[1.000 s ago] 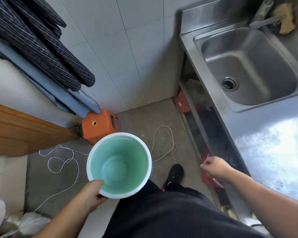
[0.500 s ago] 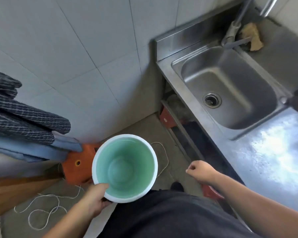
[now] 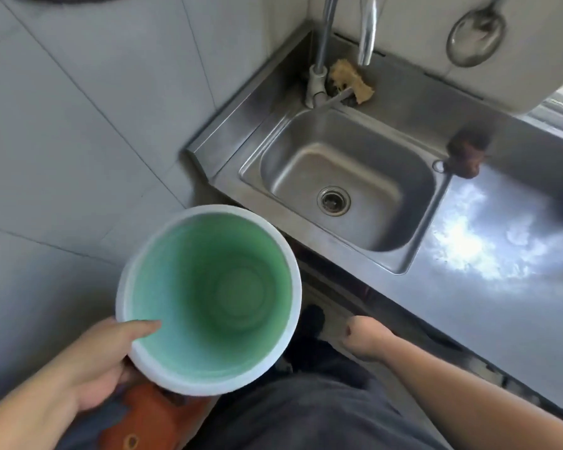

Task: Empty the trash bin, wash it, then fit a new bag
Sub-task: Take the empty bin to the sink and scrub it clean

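The trash bin (image 3: 208, 300) is round, white-rimmed and green inside, with nothing in it. My left hand (image 3: 108, 355) grips its near rim, thumb hooked inside the bin, fingers under the outside. The bin is held in the air, left of and below the steel sink (image 3: 341, 186), its far rim close to the counter's front edge. My right hand (image 3: 364, 336) hangs curled beside the counter front, holding nothing. The sink basin is bare, with a drain (image 3: 333, 200) in the middle and a tap (image 3: 366, 30) above it.
A yellow sponge (image 3: 351, 81) lies behind the sink by the tap base. A dark brown lump (image 3: 466, 154) sits on the sink's right rim. The steel counter (image 3: 488, 254) runs to the right. An orange stool (image 3: 150, 420) stands under the bin. A tiled wall (image 3: 78, 125) is on the left.
The bin has risen and come nearer the sink. The view has swung up and right, bringing the tap into sight. My right hand has dropped back towards my body.
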